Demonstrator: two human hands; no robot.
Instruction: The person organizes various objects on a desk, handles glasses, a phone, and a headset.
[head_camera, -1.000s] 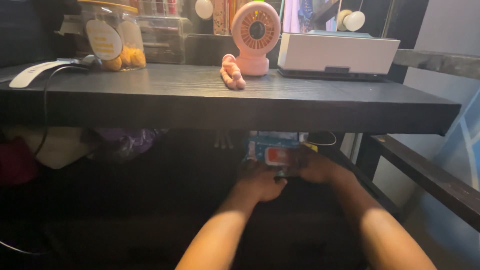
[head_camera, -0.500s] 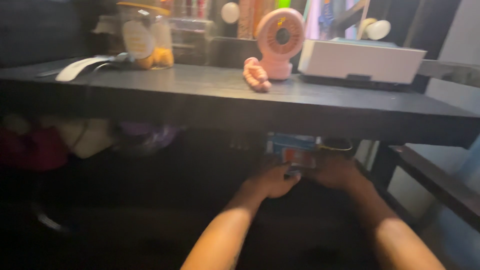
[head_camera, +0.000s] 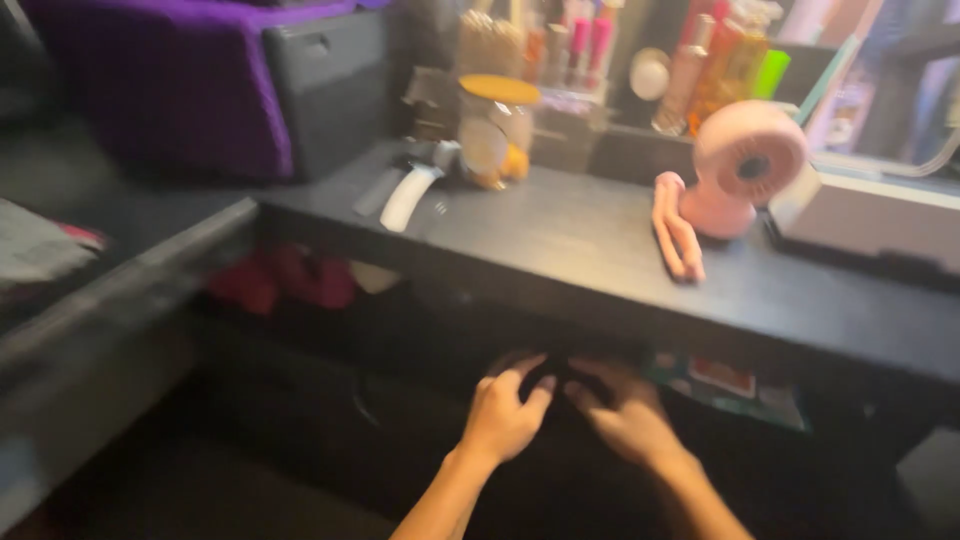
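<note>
Both my hands reach into the dark space under a black desk (head_camera: 600, 260). My left hand (head_camera: 505, 415) has its fingers curled toward a small dark shape (head_camera: 553, 378) between the two hands. My right hand (head_camera: 628, 418) lies close beside it, fingers pointing at the same spot. The picture is blurred and dim, so I cannot tell whether either hand grips anything. A blue and red packet (head_camera: 728, 380) lies under the desk just right of my right hand.
On the desk stand a pink fan (head_camera: 745, 165) with a pink stand, a jar with a yellow lid (head_camera: 495, 130), a white handled tool (head_camera: 410, 195), a white box (head_camera: 870, 215) and several bottles behind. Purple cloth (head_camera: 170, 80) covers something at the left.
The view has swung left and closer. My hands have moved left off the blue and red packet, which now lies to their right.
</note>
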